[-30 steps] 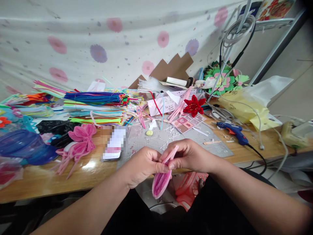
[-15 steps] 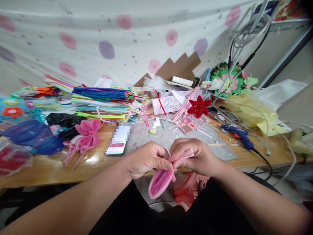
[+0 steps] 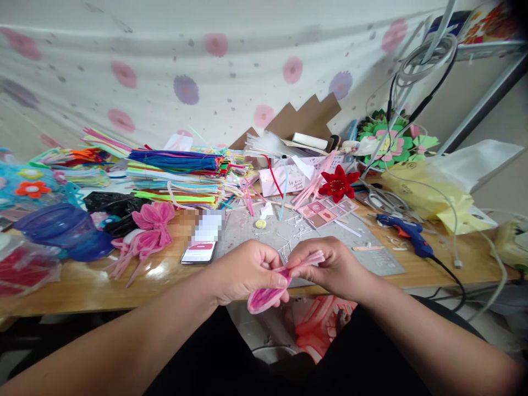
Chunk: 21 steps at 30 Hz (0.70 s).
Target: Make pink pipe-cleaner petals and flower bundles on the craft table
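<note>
Between my hands is a pink petal point(image 3: 264, 297) of bent pipe cleaners, darker pink inside a paler rim. My left hand point(image 3: 253, 272) is closed on its rounded part, the thumb lying across the top. My right hand point(image 3: 330, 267) pinches the narrow end, where pale pink stems stick out toward the upper right. Both hands are just over the table's front edge, close together. Behind them lies a grey cutting mat point(image 3: 243, 231) with small white scraps and a yellow round piece point(image 3: 260, 224).
Bundles of coloured pipe cleaners point(image 3: 177, 162) are stacked at the back left. A phone point(image 3: 202, 236) and finished pink petals point(image 3: 154, 217) lie left of the mat. On the right are a blue glue gun point(image 3: 406, 234), a red flower point(image 3: 339, 184) and a yellow bag point(image 3: 429, 187).
The petal has turned from hanging downward to lying flatter, and its rounded end is higher. My left fingers now wrap further under it. The view has shifted slightly.
</note>
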Each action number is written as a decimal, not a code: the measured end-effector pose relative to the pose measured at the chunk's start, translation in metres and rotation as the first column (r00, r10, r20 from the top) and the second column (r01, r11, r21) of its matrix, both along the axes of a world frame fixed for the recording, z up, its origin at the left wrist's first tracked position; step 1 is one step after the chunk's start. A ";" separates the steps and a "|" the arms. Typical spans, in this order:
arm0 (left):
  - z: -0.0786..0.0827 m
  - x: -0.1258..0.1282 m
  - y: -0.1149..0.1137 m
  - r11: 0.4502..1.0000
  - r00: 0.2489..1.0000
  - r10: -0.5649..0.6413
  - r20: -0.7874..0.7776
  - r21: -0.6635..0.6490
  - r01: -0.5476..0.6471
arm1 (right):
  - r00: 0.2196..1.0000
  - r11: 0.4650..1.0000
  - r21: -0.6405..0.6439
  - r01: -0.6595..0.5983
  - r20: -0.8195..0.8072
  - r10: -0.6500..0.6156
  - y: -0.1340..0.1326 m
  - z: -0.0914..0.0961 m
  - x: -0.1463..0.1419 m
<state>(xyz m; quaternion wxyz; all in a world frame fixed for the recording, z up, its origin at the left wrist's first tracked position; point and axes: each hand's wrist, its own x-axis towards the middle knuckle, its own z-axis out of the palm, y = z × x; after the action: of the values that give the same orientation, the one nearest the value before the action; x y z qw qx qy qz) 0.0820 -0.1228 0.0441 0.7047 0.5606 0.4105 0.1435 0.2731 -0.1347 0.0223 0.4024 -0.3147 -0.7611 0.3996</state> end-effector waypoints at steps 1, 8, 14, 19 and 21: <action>-0.001 0.000 0.000 1.000 1.000 0.006 -0.023 0.023 -0.005 | 1.000 0.999 -0.044 0.018 0.012 -0.017 -0.001 -0.001 -0.001; -0.006 0.002 0.007 0.977 0.982 0.046 -0.185 0.212 -0.006 | 0.995 0.980 -0.186 0.068 0.081 -0.054 0.002 -0.005 -0.007; -0.004 -0.001 0.016 0.975 0.989 0.024 -0.149 0.223 0.010 | 0.980 0.980 -0.080 0.184 0.096 -0.176 0.003 -0.004 -0.006; -0.012 -0.009 0.011 0.976 0.984 0.175 -0.027 0.140 -0.170 | 0.938 0.938 -0.025 0.345 0.035 -0.344 0.004 -0.004 -0.005; -0.014 -0.008 0.006 0.943 0.962 0.271 0.029 0.193 -0.271 | 0.921 0.921 -0.022 0.389 0.016 -0.388 0.005 -0.004 -0.007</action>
<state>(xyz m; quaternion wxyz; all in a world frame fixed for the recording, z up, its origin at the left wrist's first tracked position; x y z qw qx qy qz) 0.0735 -0.1163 0.0297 0.6204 0.5650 0.4667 0.2792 0.2663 -0.1300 0.0182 0.4652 -0.4667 -0.6809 0.3197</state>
